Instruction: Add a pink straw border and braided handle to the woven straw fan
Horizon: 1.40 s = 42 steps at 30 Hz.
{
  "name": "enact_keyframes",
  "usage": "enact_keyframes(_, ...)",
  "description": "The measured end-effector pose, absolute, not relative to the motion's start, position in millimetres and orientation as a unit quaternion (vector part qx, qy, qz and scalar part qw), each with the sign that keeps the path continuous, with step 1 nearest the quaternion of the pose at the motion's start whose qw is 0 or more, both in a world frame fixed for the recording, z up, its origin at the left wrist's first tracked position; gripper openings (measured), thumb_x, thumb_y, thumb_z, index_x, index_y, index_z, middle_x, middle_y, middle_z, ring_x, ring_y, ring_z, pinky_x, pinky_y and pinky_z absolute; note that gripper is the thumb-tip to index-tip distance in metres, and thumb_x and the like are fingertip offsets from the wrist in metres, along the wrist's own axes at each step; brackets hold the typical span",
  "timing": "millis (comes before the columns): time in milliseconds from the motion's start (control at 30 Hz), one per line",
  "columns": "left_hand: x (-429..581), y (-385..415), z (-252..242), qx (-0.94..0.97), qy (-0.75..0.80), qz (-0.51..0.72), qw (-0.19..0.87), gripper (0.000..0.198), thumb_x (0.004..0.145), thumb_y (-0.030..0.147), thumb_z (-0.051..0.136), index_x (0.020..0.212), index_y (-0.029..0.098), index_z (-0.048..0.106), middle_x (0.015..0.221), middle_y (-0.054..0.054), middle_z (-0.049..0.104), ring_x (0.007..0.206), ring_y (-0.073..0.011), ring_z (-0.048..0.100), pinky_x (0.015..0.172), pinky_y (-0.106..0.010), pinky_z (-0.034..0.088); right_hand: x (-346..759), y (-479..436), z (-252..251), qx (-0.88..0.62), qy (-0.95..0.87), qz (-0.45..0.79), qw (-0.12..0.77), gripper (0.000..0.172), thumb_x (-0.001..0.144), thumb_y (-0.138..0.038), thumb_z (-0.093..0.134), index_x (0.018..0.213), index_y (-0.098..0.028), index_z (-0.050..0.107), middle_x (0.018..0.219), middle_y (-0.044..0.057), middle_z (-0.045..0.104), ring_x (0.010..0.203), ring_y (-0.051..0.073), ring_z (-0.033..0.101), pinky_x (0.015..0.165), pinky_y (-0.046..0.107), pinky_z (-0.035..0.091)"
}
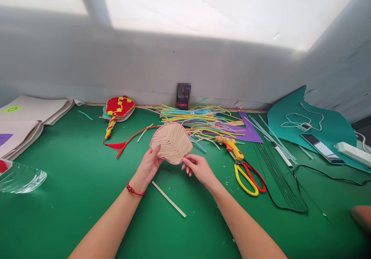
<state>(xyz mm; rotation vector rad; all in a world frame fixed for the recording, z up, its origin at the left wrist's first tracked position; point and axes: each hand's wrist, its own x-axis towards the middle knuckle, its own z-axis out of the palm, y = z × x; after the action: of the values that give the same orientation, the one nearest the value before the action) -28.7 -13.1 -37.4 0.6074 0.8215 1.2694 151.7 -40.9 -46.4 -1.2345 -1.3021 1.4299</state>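
Between my two hands is a beige fan-shaped panel (171,142), covered in pipe cleaner strips laid in a V pattern and edged in pink. My left hand (151,162) grips its lower left edge, thumb on the front face. At the lower right edge, the thumb and fingers of my right hand (197,167) pinch the rim. A single cream pipe cleaner (168,199) lies on the green table just below the panel. Behind it spreads a pile of coloured pipe cleaners (197,116).
A red and yellow fan (120,107) with a tassel lies back left. To the right are a glue gun (232,147), scissors (249,178), thin green wires (278,178), glue sticks (282,154), a phone (321,149) and a power strip (355,152). A clear container (26,178) stands left.
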Motion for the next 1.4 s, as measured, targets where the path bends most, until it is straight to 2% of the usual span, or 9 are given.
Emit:
enact_keyframes(167, -16, -19, -40, 0.251, 0.360, 0.603, 0.666, 0.052, 0.059, 0.023, 0.081, 0.108, 0.016, 0.064, 0.113, -0.008, 0.067, 0.106, -0.0244, 0.061, 0.091, -0.034, 0.050, 134, -51, -50, -0.483, -0.487, 0.596, 0.418, 0.040, 0.069, -0.054, 0.064, 0.077, -0.015, 0.060, 0.065, 0.002, 0.064, 0.050, 0.011, 0.057, 0.049, 0.025, 0.049)
enact_keyframes(500, -15, -18, -39, 0.215, 0.410, 0.633, 0.620, 0.050, 0.052, 0.022, 0.083, 0.099, 0.014, 0.067, 0.111, -0.010, 0.068, 0.105, -0.0269, 0.061, 0.090, -0.037, 0.050, 117, -62, -58, -0.484, -0.471, 0.610, 0.415, 0.042, 0.071, -0.056, 0.062, 0.081, -0.014, 0.061, 0.067, 0.003, 0.065, 0.055, 0.013, 0.063, 0.052, 0.025, 0.050)
enact_keyframes(733, -15, -17, -48, 0.219, 0.421, 0.627, 0.617, 0.049, 0.055, 0.022, 0.081, 0.101, 0.014, 0.067, 0.110, -0.009, 0.069, 0.103, -0.0254, 0.063, 0.090, -0.037, 0.050, 110, -65, -61, -0.493, -0.448, 0.625, 0.407, 0.049, 0.065, -0.061, 0.064, 0.078, -0.014, 0.060, 0.067, 0.006, 0.066, 0.058, 0.016, 0.065, 0.050, 0.025, 0.049)
enact_keyframes(900, -18, -18, -42, 0.217, 0.428, 0.613, 0.627, 0.049, 0.054, 0.021, 0.081, 0.101, 0.014, 0.067, 0.110, -0.009, 0.069, 0.104, -0.0256, 0.063, 0.093, -0.037, 0.049, 126, -57, -55, -0.480, -0.476, 0.654, 0.339, 0.049, 0.066, -0.059, 0.066, 0.080, -0.013, 0.063, 0.075, 0.009, 0.069, 0.064, 0.017, 0.065, 0.053, 0.026, 0.050)
enact_keyframes(967, -18, -19, -37, 0.232, 0.430, 0.589, 0.644, 0.049, 0.053, 0.022, 0.082, 0.099, 0.013, 0.068, 0.109, -0.010, 0.069, 0.103, -0.0270, 0.063, 0.093, -0.038, 0.050, 142, -51, -46, -0.501, -0.496, 0.641, 0.303, 0.045, 0.069, -0.056, 0.065, 0.085, -0.014, 0.066, 0.084, 0.009, 0.070, 0.069, 0.016, 0.065, 0.054, 0.024, 0.050)
enact_keyframes(1000, -18, -21, -35, 0.245, 0.434, 0.572, 0.651, 0.048, 0.053, 0.023, 0.083, 0.098, 0.012, 0.069, 0.108, -0.011, 0.070, 0.102, -0.0277, 0.064, 0.092, -0.039, 0.050, 151, -47, -40, -0.519, -0.498, 0.620, 0.313, 0.045, 0.070, -0.056, 0.064, 0.087, -0.015, 0.066, 0.085, 0.008, 0.069, 0.071, 0.016, 0.064, 0.053, 0.023, 0.049)
enact_keyframes(1100, -16, -27, -30, 0.299, 0.440, 0.510, 0.676, 0.049, 0.052, 0.026, 0.084, 0.096, 0.011, 0.070, 0.105, -0.014, 0.070, 0.098, -0.0298, 0.065, 0.091, -0.042, 0.050, 173, -39, -24, -0.522, -0.502, 0.556, 0.407, 0.044, 0.071, -0.057, 0.063, 0.089, -0.017, 0.065, 0.084, 0.006, 0.066, 0.072, 0.015, 0.059, 0.046, 0.020, 0.044)
enact_keyframes(1167, -12, -33, -30, 0.334, 0.432, 0.473, 0.691, 0.051, 0.054, 0.028, 0.083, 0.100, 0.011, 0.069, 0.107, -0.015, 0.069, 0.099, -0.0309, 0.064, 0.089, -0.043, 0.050, 179, -38, -18, -0.503, -0.503, 0.554, 0.433, 0.041, 0.070, -0.053, 0.065, 0.091, -0.017, 0.064, 0.081, 0.003, 0.065, 0.067, 0.013, 0.056, 0.047, 0.020, 0.043)
enact_keyframes(1400, -4, -42, -31, 0.346, 0.449, 0.426, 0.705, 0.048, 0.057, 0.030, 0.082, 0.099, 0.012, 0.070, 0.103, -0.014, 0.071, 0.095, -0.0300, 0.066, 0.081, -0.039, 0.055, 174, -43, -23, -0.523, -0.484, 0.580, 0.394, 0.041, 0.063, -0.047, 0.073, 0.086, -0.013, 0.065, 0.070, 0.001, 0.062, 0.052, 0.008, 0.045, 0.041, 0.020, 0.033)
